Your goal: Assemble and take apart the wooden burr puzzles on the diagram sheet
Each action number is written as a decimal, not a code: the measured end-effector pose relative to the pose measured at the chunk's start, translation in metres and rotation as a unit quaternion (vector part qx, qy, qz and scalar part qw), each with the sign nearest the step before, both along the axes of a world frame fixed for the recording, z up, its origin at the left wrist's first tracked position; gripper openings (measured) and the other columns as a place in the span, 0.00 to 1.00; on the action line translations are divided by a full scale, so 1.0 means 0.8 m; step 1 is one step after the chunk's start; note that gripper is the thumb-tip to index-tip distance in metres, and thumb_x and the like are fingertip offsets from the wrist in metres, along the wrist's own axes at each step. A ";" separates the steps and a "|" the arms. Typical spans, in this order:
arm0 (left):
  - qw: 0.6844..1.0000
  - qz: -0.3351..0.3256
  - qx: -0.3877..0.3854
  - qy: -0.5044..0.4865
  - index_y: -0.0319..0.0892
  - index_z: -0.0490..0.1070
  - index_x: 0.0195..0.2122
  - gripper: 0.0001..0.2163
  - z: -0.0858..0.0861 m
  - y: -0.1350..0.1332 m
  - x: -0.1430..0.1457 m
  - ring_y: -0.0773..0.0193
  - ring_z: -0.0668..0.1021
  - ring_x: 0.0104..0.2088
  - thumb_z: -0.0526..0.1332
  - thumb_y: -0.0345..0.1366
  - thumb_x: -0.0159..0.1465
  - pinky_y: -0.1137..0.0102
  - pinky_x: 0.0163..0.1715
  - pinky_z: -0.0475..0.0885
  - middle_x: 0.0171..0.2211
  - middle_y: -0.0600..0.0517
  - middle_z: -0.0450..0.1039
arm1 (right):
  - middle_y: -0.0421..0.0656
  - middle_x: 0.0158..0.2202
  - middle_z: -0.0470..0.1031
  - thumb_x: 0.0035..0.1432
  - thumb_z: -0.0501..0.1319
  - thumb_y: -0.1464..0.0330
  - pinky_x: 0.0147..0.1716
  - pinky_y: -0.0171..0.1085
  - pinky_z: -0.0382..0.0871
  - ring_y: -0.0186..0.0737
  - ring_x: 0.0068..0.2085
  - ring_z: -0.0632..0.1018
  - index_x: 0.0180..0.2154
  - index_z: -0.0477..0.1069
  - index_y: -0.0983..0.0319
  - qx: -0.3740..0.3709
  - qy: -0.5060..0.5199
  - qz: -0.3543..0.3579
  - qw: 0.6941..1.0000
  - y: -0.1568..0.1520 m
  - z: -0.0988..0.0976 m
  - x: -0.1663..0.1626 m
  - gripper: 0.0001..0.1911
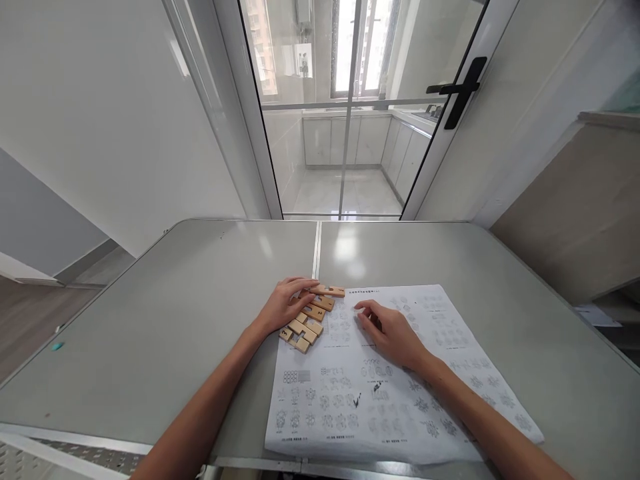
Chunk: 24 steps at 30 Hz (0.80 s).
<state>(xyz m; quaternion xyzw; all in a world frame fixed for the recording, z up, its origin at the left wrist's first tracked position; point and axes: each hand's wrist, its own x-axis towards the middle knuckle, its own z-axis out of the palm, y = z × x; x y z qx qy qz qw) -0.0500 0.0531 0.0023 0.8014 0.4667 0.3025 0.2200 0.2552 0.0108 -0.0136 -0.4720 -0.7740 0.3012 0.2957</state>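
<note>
Several notched wooden puzzle pieces (304, 330) lie side by side in a slanted row at the upper left corner of a printed sheet (310, 413). Some carry black numbers, such as 1, 2 and 3. My left hand (286, 303) rests over the far end of the row, fingers stretched across the wooden pieces and hiding part of them. On the sheet, right of the pieces, lies my right hand (393, 330). Its thumb and index finger are apart, its other fingers curl under, and nothing shows between them. Small line drawings cover the sheet.
The sheet lies on a grey folding table (215, 280) with a metal seam (317, 250) down its middle. A small teal object (57, 346) is near the left edge. Beyond the table stands a glass door with a black handle (463, 90).
</note>
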 end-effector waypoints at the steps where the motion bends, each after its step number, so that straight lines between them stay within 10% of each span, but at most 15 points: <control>1: 1.000 -0.003 -0.003 0.002 0.53 0.77 0.61 0.17 0.000 0.001 0.000 0.51 0.76 0.63 0.60 0.46 0.75 0.53 0.66 0.69 0.60 0.51 0.79 | 0.40 0.33 0.80 0.76 0.52 0.58 0.32 0.40 0.70 0.40 0.29 0.76 0.51 0.73 0.57 -0.001 -0.001 0.000 1.000 0.000 0.001 0.000 0.15; 24: 0.994 0.013 -0.060 -0.087 0.48 0.81 0.46 0.15 0.002 -0.004 0.000 0.53 0.83 0.51 0.62 0.53 0.72 0.55 0.52 0.80 0.52 0.48 0.83 | 0.41 0.33 0.80 0.76 0.51 0.58 0.32 0.41 0.70 0.41 0.29 0.76 0.51 0.73 0.56 -0.005 -0.007 0.001 1.000 -0.001 0.000 0.001 0.16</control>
